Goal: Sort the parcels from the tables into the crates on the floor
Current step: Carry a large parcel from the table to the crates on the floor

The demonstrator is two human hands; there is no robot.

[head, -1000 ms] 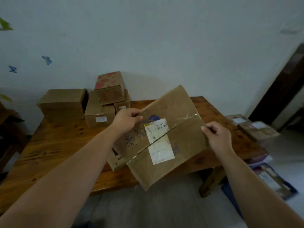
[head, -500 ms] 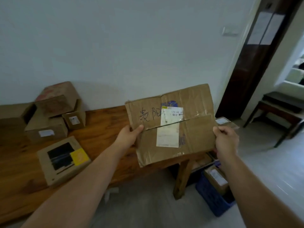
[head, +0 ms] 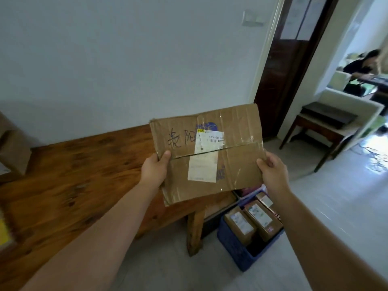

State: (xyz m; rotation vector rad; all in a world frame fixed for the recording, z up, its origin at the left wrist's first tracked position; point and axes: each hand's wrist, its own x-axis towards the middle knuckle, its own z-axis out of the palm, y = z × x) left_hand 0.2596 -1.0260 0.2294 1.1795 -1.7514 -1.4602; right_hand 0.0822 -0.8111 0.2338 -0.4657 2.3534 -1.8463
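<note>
Parcel (head: 210,156) — a flat, creased cardboard one with a white label (head: 203,164) and dark handwriting on its face — is up in the air in front of us, held roughly level over the right end of the wooden desk (head: 84,175) and touching nothing but our hands. Our left hand (head: 154,169) grips its left edge, thumb curled onto the face and fingers hidden behind; our right hand (head: 273,171) grips the right edge the same way. Below the parcel, on the pale floor (head: 346,196) just beside the desk leg (head: 195,232), stands a blue crate (head: 235,248) with several smaller boxes (head: 240,225) packed in it, their labels facing up. Another brown box (head: 12,148) sits at the far left of the desk — only partly in view.
</note>
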